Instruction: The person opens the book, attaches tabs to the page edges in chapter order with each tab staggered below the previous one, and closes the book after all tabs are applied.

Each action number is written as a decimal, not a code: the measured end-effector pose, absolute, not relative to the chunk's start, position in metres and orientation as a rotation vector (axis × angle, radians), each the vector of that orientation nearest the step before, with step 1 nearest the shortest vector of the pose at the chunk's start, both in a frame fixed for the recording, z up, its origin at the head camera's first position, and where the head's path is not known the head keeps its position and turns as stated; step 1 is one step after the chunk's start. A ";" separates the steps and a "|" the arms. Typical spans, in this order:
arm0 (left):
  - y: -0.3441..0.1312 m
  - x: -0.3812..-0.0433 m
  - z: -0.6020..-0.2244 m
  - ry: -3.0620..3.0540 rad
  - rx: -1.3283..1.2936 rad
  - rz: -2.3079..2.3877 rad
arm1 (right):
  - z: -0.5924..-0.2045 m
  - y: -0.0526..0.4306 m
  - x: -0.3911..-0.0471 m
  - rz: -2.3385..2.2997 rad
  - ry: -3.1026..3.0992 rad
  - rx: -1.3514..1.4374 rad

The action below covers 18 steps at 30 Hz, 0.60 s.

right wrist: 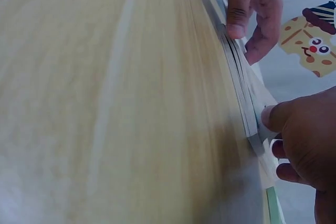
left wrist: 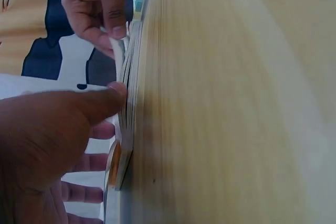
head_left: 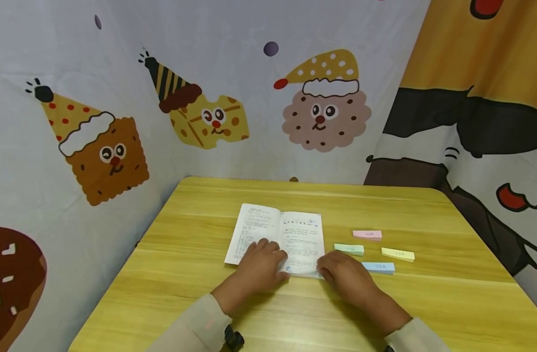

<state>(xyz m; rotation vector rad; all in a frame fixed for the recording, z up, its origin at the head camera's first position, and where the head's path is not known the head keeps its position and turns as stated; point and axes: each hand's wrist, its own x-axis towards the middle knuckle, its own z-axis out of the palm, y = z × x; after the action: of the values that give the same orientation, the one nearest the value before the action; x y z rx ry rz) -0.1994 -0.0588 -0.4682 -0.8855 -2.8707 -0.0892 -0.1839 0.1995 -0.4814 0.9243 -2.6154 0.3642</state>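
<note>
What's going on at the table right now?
A person has a book lying open on the wooden table. Their left hand rests on its lower part near the spine, while their right hand pinches its lower right corner. To the right of the book lie a pink slip, a green slip, a yellow slip and a blue slip, none of them held.

On the table (head_left: 233,193), the book (head_left: 301,244) lies between the left and right edges; the left hand (head_left: 263,264) rests over its near side, the right hand (head_left: 347,276) at its near right corner; between book and table's right edge lie four paper strips (head_left: 367,235); behind the far edge hangs cloth (head_left: 259,166).
</note>
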 end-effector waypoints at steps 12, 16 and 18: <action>-0.061 -0.201 -0.465 -2.875 -0.898 -0.197 | -0.473 0.199 -0.180 0.402 -2.531 0.740; -0.062 -0.202 -0.465 -2.880 -0.888 -0.199 | -0.477 0.201 -0.180 0.410 -2.552 0.729; -0.061 -0.203 -0.464 -2.895 -0.853 -0.217 | -0.479 0.202 -0.180 0.413 -2.565 0.773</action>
<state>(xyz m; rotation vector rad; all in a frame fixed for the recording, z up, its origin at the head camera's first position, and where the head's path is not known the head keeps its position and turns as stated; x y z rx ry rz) -0.2026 -0.0609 -0.4645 -0.8525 -2.8946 -0.2174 -0.1795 0.2018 -0.4792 0.7727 -2.5654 0.4133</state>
